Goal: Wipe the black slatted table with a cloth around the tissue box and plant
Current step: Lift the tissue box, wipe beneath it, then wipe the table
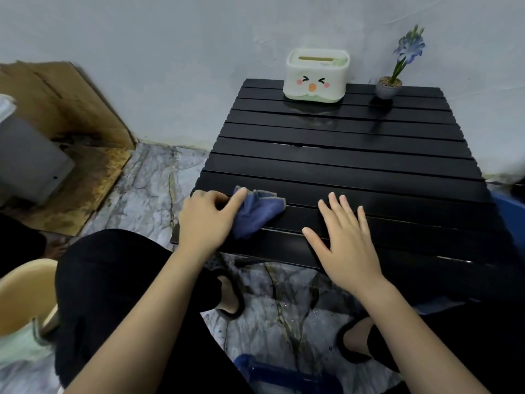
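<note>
The left hand (210,216) grips a bunched blue cloth (257,213) at the corner of the black slatted tabletop (341,163) farthest from the tissue box (316,75), fingers curled over the cloth's near edge with the forefinger stretched across it. The right hand (345,240) lies open and flat on the slats beside the cloth, on the side toward the plant (390,81), fingers spread, holding nothing. The wiping looks barely begun. To do it well, the cloth would be better spread flatter under the palm, then drawn along the slats rather than across them, so it does not snag in the gaps; the flat hand can steady the light tabletop. The slats run side to side, parallel to the wall behind the tissue box, and that is the tabletop's long direction here. The cloth's loose pointed end aims toward the person. Near the tissue box and plant, which stand at the wall edge, short careful strokes around their bases seem wise, as the plant looks easy to tip.
</note>
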Tool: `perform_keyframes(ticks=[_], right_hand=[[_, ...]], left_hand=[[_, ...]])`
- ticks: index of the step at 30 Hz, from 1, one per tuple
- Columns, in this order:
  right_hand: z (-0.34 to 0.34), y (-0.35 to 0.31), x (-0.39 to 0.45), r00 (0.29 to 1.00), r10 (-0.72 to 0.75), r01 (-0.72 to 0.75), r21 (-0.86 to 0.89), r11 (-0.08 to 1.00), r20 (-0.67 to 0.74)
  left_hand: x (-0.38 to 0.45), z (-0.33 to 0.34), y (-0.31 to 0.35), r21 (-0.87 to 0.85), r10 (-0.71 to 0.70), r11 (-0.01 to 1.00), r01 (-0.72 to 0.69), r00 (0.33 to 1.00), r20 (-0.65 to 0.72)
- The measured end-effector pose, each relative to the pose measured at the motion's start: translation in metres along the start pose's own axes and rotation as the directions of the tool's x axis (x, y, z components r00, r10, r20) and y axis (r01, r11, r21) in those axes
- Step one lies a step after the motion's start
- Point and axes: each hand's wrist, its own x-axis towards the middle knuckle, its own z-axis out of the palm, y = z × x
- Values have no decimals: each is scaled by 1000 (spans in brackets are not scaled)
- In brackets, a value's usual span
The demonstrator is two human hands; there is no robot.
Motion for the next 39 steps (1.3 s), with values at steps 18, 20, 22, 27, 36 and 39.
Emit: perform_keyframes(ticks=[18,20,22,27,36,39], right_hand=[[1,1,-3,1000,-6,6,-18,1000,-16],[2,1,-2,1000,-6,5,-22,1000,-19],[3,1,-2,1000,0,0,-20,1000,-18],[4,1,-3,1000,-2,2,-17,1000,-20],[4,1,-3,999,-4,3,-21,1000,-33],[3,1,-3,1000,1,-1,-19,1000,-29]], left_hand=[[-10,-26,91,-383,464,786,-485,873,-153],[0,-22,78,-470,337,796,-381,924,-180],[6,-16,54,-373,197,897,-238,970,-145],[-2,-4,1,376,29,926,15,993,-112],[-20,35,26,284,426,828,-484,871,243],[-22,48,16,364,374,810,-459,884,281]])
